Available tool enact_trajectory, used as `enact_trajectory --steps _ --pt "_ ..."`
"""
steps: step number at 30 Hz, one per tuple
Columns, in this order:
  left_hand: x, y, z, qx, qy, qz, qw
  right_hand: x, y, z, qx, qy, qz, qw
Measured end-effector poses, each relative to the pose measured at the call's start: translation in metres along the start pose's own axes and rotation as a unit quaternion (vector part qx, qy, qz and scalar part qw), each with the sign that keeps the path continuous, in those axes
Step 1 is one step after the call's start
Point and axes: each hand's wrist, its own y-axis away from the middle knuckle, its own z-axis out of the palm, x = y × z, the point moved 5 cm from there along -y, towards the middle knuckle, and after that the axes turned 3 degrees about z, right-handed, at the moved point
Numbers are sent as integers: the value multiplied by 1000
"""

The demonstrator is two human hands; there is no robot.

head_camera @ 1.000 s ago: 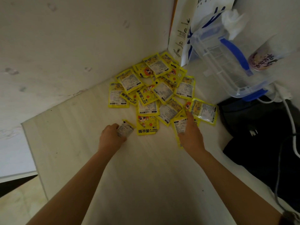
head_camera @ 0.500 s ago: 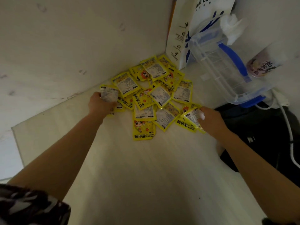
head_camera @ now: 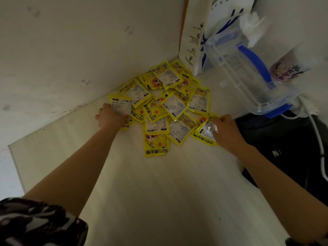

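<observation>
Several yellow hand-warmer packets (head_camera: 165,102) lie in a loose pile in the far corner of a pale wooden table (head_camera: 150,183). My left hand (head_camera: 111,118) is at the pile's left edge and grips a packet (head_camera: 120,107) whose white label faces up. My right hand (head_camera: 226,128) is at the pile's right edge and pinches another packet (head_camera: 205,130) that is tilted up off the table. One packet (head_camera: 156,145) with a cartoon face lies alone nearest to me.
A white paper bag (head_camera: 198,32) stands in the corner behind the pile. A clear plastic box with blue handles (head_camera: 248,73) sits tilted at the right, beside a printed cup (head_camera: 291,68). Dark bags (head_camera: 284,150) and white cables (head_camera: 317,139) lie at the table's right.
My left hand carried its packet from the near side up to the pile's left edge. My right hand moved right and lifted a packet at the pile's right edge.
</observation>
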Motion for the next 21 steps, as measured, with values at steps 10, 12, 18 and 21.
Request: enact_trajectory --steps 10,12,18,21 --pt "-20 34 -5 14 193 -70 979 -12 17 6 -90 -29 -9 995" --pt "-31 41 -8 12 221 -83 972 -15 21 7 -109 -46 -36 992" --pt "-57 51 -20 14 243 -93 965 -22 25 -10 -73 -165 -46 983" --pt "-60 52 -25 31 258 -95 961 -33 19 -23 -36 -243 -48 968"
